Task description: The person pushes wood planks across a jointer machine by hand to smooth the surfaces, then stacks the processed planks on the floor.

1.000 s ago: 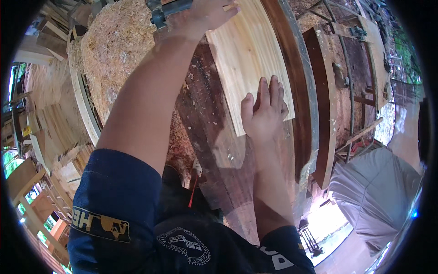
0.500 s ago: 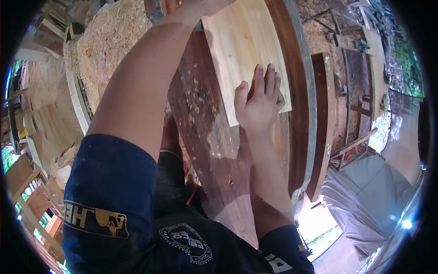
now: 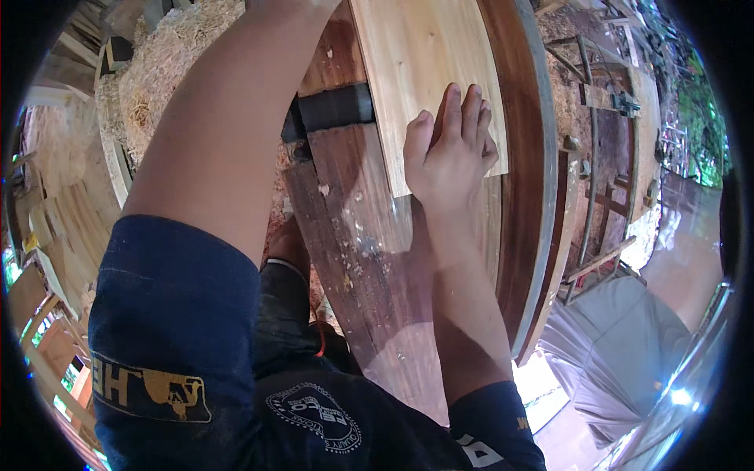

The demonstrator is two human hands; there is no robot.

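A pale, smooth wooden board [image 3: 428, 51] lies lengthwise on a darker, worn wooden bench [image 3: 369, 228]. My right hand [image 3: 452, 161] rests on the board's near end, palm down. Its fingers point away from me, and the thumb is spread to the left. My left arm reaches far forward, to the left of the board. Of my left hand [image 3: 294, 6] only the wrist end shows at the upper edge; its fingers are cut off, so what they touch is hidden. A dark band [image 3: 338, 108] crosses the bench beside the board's left edge.
A heap of wood shavings [image 3: 184, 59] lies at the far left. Long dark planks [image 3: 522, 157] run along the board's right side. Further right stand a wooden frame [image 3: 593, 157] and a grey cloth cover [image 3: 620, 337]. Wooden pieces [image 3: 59, 259] are stacked at the left.
My left hand has moved forward and left, mostly out of the picture. The view has shifted, uncovering the dark band on the bench. My right hand stays on the board's near end.
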